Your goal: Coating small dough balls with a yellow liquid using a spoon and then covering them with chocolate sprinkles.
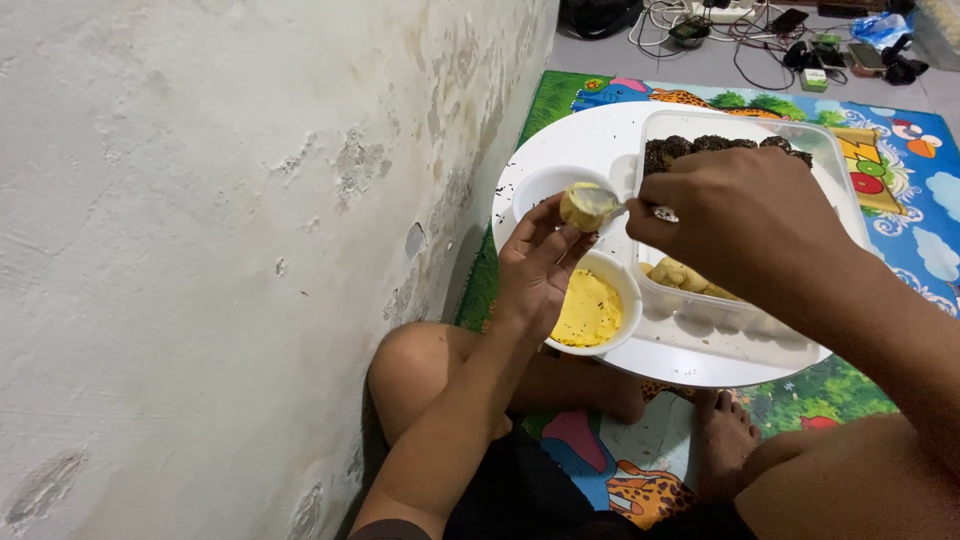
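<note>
My left hand (537, 268) holds a small round yellowish dough ball (585, 207) at its fingertips, above a white bowl (625, 285) of yellow cream. My right hand (735, 215) grips a small spoon whose tip (607, 208) touches the ball's top. Both hands hover over a round white tray (560, 150). Behind my right hand stands a clear plastic box (830, 160) with dark sprinkle-coated balls (700, 147) along its far side and plain yellowish balls (685, 275) at its near side.
A rough white wall (220, 220) stands close on the left. A second white bowl (545, 185) sits on the tray. Under it lies a colourful cartoon mat (900, 200). Cables and chargers (760, 35) lie on the grey floor beyond. My crossed legs are below.
</note>
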